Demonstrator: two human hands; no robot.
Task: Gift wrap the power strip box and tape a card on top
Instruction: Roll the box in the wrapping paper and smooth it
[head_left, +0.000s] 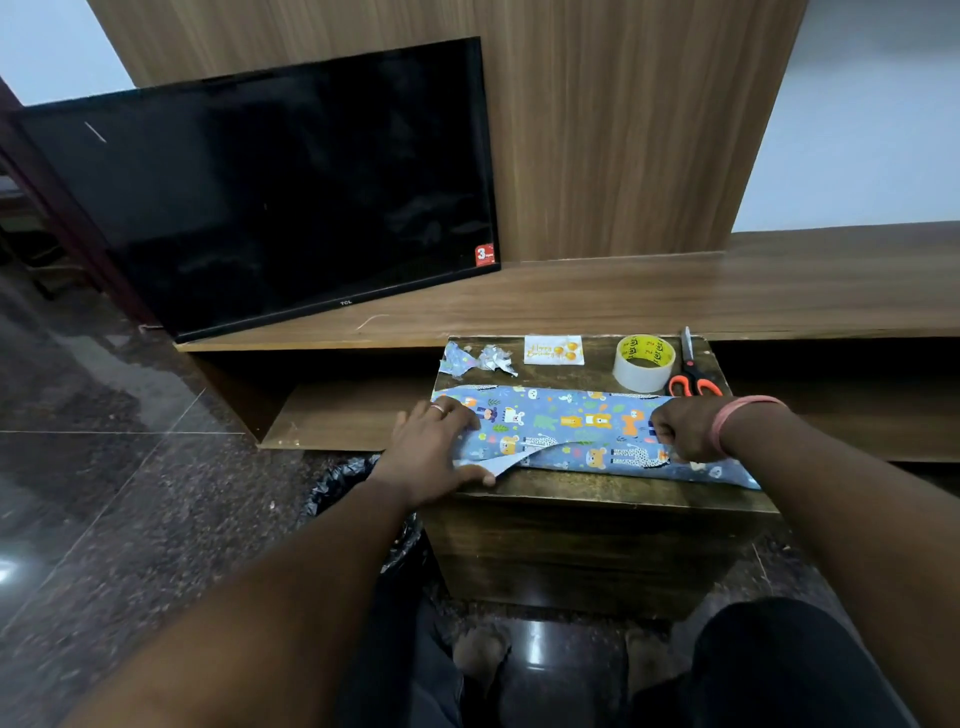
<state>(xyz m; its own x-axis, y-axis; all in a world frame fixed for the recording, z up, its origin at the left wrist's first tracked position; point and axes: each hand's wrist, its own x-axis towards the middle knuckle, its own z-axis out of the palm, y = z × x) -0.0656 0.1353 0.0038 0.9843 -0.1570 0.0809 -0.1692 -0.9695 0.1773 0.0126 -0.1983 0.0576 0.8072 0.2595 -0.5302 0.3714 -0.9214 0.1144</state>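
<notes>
Left hand (434, 447) flat, fingers spread, pressing the left end of the wrapped box (571, 431) on the small wooden table (597, 493). Box long axis left to right, one hand at each end; loose paper flap (511, 462) just beside the left thumb. Right hand (680, 428) curled over the right end, fingertips hidden, grip unclear. Behind, well apart: card (553, 349), tape roll (643, 362), scissors (691, 371).

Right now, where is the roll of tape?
In the head view, the roll of tape stands at the far right of the small table, between the card and the scissors.
</notes>
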